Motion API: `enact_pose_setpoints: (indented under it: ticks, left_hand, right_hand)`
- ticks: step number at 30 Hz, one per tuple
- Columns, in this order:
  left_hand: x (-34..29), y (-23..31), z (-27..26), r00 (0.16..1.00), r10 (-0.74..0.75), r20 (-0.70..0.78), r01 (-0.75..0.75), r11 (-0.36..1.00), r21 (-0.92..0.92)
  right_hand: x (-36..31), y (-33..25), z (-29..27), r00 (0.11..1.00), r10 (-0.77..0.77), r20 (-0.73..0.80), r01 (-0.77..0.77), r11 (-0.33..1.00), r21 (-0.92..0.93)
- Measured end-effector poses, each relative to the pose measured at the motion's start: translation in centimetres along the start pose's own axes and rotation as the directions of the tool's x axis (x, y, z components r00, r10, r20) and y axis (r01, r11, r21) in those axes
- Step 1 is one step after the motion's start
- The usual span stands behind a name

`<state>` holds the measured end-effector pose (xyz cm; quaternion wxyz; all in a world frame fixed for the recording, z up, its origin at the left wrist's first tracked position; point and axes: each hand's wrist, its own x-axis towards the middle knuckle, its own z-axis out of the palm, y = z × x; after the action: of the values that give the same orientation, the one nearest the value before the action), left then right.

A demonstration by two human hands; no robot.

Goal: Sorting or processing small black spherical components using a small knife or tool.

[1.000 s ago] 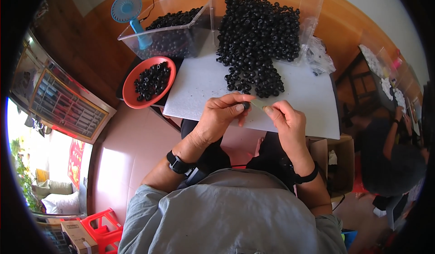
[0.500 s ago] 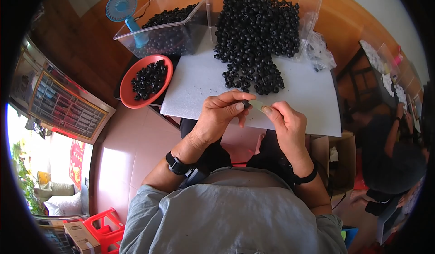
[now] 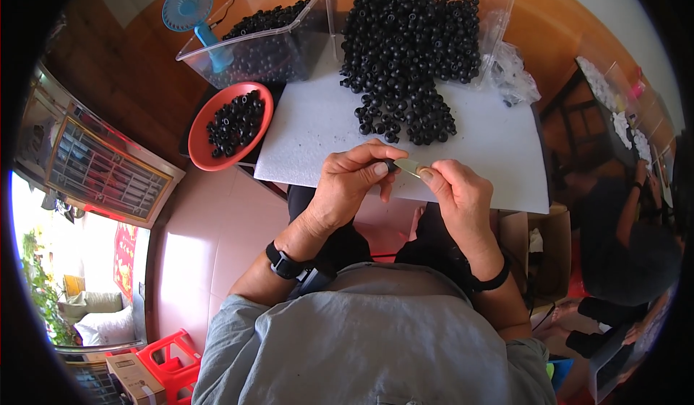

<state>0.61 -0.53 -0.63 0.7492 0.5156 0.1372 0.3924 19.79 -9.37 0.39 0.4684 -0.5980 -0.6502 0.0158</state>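
My left hand (image 3: pixel 348 181) pinches a small black rounded part (image 3: pixel 391 166) between thumb and fingers, above the near edge of the white board. In my right hand (image 3: pixel 461 192) is a thin, flat, pale blade (image 3: pixel 408 166), its tip against or very close to the black part. Whether the two touch is too small to tell. Beyond my hands a large heap of similar black parts (image 3: pixel 408 40) spreads over the board (image 3: pixel 499 159). An orange-red bowl (image 3: pixel 204 156) to the left holds more of them.
Behind the bowl stands a clear plastic bin (image 3: pixel 289 69) of black parts, with a blue fan (image 3: pixel 210 40) at its side. A crumpled clear bag (image 3: pixel 513 76) lies right of the heap. An open cardboard box (image 3: pixel 553 250) is at lower right; another person (image 3: pixel 622 246) sits farther right.
The blade has turned slightly and looks more edge-on against the black part. Both hands keep nearly the same places and grips. The whole view has shifted a little.
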Motion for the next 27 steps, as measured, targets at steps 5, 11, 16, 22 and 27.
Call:
enact_pose_setpoints:
  ticks: [5,11,16,22,27]
  left_hand:
    - [-0.06,-0.27,-0.07,1.000,-0.013,-0.018,0.012,0.999,-0.038]
    - [-0.20,-0.32,-0.06,0.998,-0.037,-0.047,0.035,0.998,-0.046]
    - [-0.27,-0.06,-0.03,0.996,-0.070,-0.062,0.067,0.997,-0.037]
    - [-0.21,0.10,-0.22,0.993,-0.106,-0.051,0.104,0.994,-0.038]
    - [-0.17,0.23,-0.16,0.991,-0.123,-0.060,0.121,0.992,-0.045]
  right_hand:
    - [-0.14,0.37,0.26,0.995,-0.102,-0.013,0.100,0.990,-0.100]
    - [-0.07,0.34,0.37,0.988,-0.151,-0.027,0.147,0.982,-0.118]
    - [-0.06,0.38,0.28,0.983,-0.182,-0.026,0.178,0.976,-0.125]
    - [-0.15,0.73,0.34,0.977,-0.211,-0.031,0.205,0.970,-0.131]
    - [-0.23,0.73,0.37,0.975,-0.222,-0.032,0.215,0.966,-0.146]
